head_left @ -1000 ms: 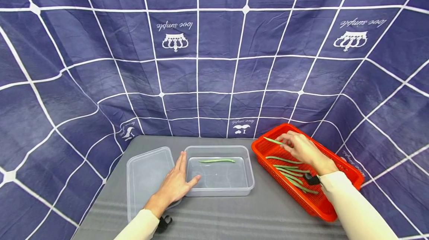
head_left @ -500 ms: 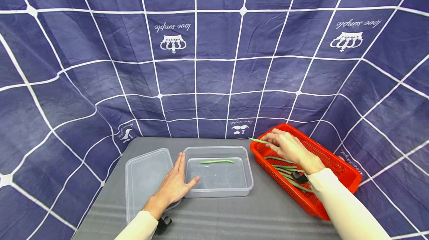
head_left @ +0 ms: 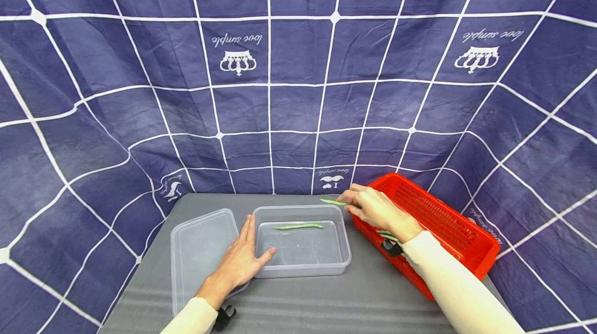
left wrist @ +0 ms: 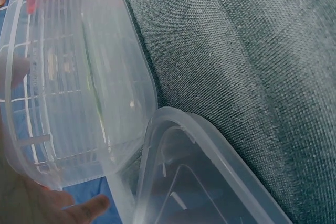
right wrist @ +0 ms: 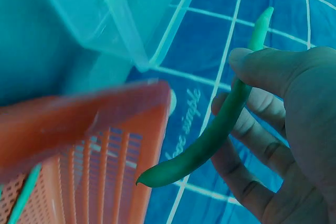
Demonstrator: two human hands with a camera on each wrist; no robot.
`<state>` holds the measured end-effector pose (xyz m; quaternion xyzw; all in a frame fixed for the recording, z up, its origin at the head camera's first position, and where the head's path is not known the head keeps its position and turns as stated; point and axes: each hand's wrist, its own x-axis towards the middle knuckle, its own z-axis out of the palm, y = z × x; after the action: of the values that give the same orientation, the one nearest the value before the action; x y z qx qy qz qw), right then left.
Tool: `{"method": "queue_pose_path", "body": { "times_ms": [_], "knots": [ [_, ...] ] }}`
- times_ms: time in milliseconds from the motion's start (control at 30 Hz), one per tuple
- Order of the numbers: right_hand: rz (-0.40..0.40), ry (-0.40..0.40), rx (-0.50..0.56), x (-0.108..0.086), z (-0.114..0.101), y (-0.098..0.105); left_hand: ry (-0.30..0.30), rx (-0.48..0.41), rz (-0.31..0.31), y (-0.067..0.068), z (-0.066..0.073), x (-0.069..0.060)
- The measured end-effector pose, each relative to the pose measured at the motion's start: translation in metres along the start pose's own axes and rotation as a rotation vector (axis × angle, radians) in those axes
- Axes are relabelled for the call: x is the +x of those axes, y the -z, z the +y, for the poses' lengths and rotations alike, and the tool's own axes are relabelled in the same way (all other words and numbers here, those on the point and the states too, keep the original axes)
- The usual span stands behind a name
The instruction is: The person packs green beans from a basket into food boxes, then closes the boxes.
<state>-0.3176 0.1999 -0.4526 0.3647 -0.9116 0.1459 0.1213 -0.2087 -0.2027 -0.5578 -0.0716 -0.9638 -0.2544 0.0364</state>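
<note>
A: Why is the left hand [head_left: 238,261] laid like that?

B: Its fingers are straight along the left side of the clear container [head_left: 308,271], with the thumb across the near left corner. It grips nothing; I'd guess it is there to steady a light box.

A: And the right hand [head_left: 378,209]?

B: That one pinches a green bean [right wrist: 226,114] between thumb and fingers. The tip points left, near the container's far right corner, while the hand is at the far left end of the red basket [head_left: 492,243]. I can't tell how high it's held.

A: Why such a light pinch?

B: Probably because the bean is slim and could snap; leaving both ends free also lets it be aimed.

A: Anything in the container?

B: One bean [head_left: 298,227], lying left to right toward the far side. More beans [head_left: 386,234] lie in the basket (the right arm hides most of them, so don't ask me for a count).

A: And the lid [head_left: 200,256]?

B: Flat on the tabletop [head_left: 298,305], just left of the container and partly under the left hand. Presumably it's parked there to leave the box's top uncovered, with the basket on the right, handy for the right hand.
</note>
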Motion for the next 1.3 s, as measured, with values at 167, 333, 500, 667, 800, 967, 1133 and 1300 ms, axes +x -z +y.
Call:
{"method": "queue_pose_path", "body": {
  "times_ms": [167,333,500,667,800,967,1133,1300],
  "knots": [
    [-0.021,0.026,0.003,0.013,-0.012,-0.009,-0.002,0.002,0.006,0.0,0.0,0.0],
    [-0.053,0.049,0.022,0.024,-0.023,-0.019,0.001,0.002,0.009,0.0,0.0,0.001],
    [-0.064,0.072,0.025,0.035,-0.03,-0.03,-0.006,0.009,0.018,0.0,0.0,0.002],
    [-0.095,0.071,0.044,0.044,-0.039,-0.04,-0.017,0.007,0.028,0.0,0.002,0.002],
    [-0.121,0.086,0.053,0.051,-0.045,-0.047,-0.017,0.012,0.029,0.0,0.001,0.001],
    [-0.149,0.09,0.05,0.058,-0.049,-0.058,-0.02,0.012,0.027,0.001,0.002,0.0],
    [-0.176,0.108,0.078,0.065,-0.051,-0.069,-0.017,0.01,0.014,0.0,0.002,-0.001],
    [-0.203,0.104,0.085,0.07,-0.054,-0.082,-0.011,0.013,0.016,0.0,0.001,-0.001]
  ]
}}
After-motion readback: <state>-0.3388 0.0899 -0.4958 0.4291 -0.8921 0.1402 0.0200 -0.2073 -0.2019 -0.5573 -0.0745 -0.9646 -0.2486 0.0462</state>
